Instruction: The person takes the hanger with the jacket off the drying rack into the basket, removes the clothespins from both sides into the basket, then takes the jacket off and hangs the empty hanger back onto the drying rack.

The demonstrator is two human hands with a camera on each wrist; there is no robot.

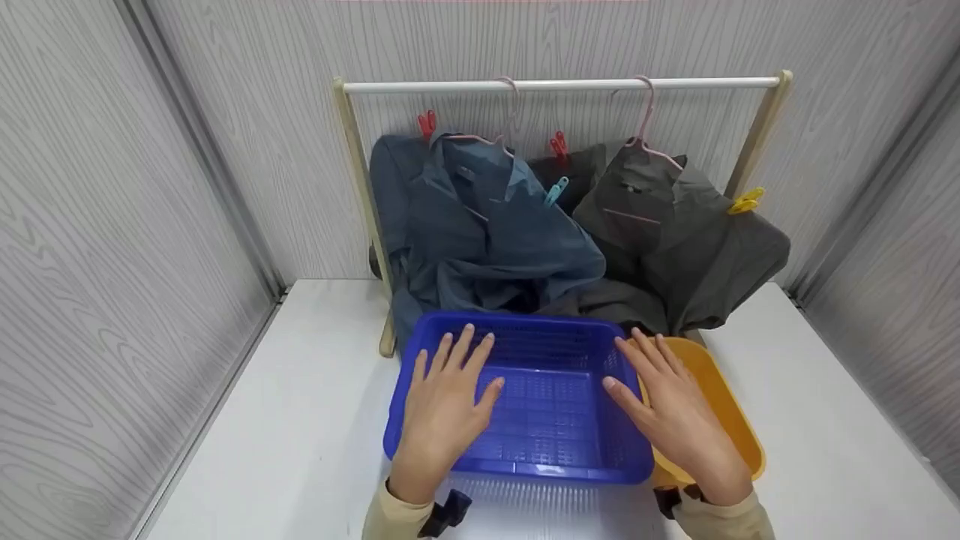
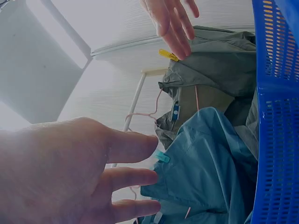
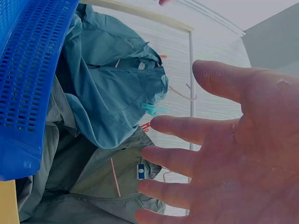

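Observation:
My left hand (image 1: 444,409) hovers over the left part of a blue plastic basket (image 1: 551,412), fingers spread and holding nothing. Over the basket's right rim and a yellow basket (image 1: 724,397) is my right hand (image 1: 679,409), its fingers also straight and apart. Behind the baskets, a blue jacket (image 1: 465,217) and a dark grey jacket (image 1: 697,240) hang on pink hangers (image 1: 646,112). A light-blue clothespin (image 1: 556,191) grips the blue jacket's shoulder, and a yellow clothespin (image 1: 746,201) is on the grey one. Both palms show bare in the wrist views.
A white rod (image 1: 570,85) on wooden posts (image 1: 364,187) carries the hangers. Two red clothespins (image 1: 559,146) show behind the jackets. The rack and baskets stand on a white table (image 1: 292,420), with grey wood-grain panels (image 1: 247,90) at the back and both sides.

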